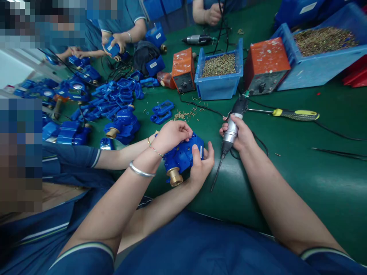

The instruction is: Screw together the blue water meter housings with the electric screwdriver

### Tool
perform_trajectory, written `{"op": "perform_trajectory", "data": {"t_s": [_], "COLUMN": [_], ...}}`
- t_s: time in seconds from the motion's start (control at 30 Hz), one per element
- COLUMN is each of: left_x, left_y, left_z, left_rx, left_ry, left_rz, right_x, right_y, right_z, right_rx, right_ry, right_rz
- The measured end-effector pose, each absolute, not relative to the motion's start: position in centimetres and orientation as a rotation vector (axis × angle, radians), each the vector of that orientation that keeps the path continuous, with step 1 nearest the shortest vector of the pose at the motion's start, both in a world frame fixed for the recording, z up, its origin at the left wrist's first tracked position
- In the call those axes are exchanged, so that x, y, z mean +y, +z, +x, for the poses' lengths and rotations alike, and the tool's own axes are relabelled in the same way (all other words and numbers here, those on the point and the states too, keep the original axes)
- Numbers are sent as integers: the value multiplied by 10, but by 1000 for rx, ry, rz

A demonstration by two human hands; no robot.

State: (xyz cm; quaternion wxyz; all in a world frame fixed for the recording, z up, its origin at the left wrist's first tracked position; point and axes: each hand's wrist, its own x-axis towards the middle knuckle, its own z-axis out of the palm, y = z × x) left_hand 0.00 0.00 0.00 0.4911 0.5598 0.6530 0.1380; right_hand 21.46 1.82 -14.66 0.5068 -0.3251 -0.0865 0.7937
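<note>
The powered screwdriver (231,130) stands in the right hand (243,133), its long axis slanting so that the thin bit (217,175) points toward the wearer and a little left, below the fingers, while the cable end leans away above them. The right fingers are wrapped around its silver barrel, which runs into a black nose and a black rear end. Left of that grip lies one blue housing (185,154), its threaded brass fitting (174,177) pointing toward the wearer; the casing is glossy, with small holes and a white label. The left hand (174,134) rests over its far edge, fingertips pinched together there; whether they hold anything I cannot tell. A co-worker's hand (202,166) grips the housing from the right, just below the left fingertips. Just beyond the left fingers are a scatter of loose screws (183,115) and two blue frames (162,110). Farther past both hands stand two orange boxes (182,65) and two light-blue bins (219,91) filled with small screws. Right of the right fingers lie one yellow-and-black hand screwdriver (299,115), one lone screw (277,154) and one pair of dark tweezers (341,152).
</note>
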Motion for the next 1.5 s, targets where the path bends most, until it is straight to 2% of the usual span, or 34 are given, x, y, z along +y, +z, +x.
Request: {"op": "perform_trajectory", "data": {"t_s": [0.53, 0.93, 1.2, 1.5], "left_x": [1, 3, 2, 17], "left_y": [3, 7, 91, 55], "left_z": [20, 20, 6, -26], "left_rx": [1649, 1585, 1597, 1540], "left_ry": [149, 333, 681, 823], "left_rz": [1758, 1475, 1153, 1213], "right_x": [18, 15, 10, 7], "right_y": [-144, -144, -75, -35], "right_z": [216, 215, 237, 269], "right_rx": [-207, -207, -116, -311], "right_ry": [1904, 1911, 2041, 2121], "right_rz": [-782, -751, -682, -601]}}
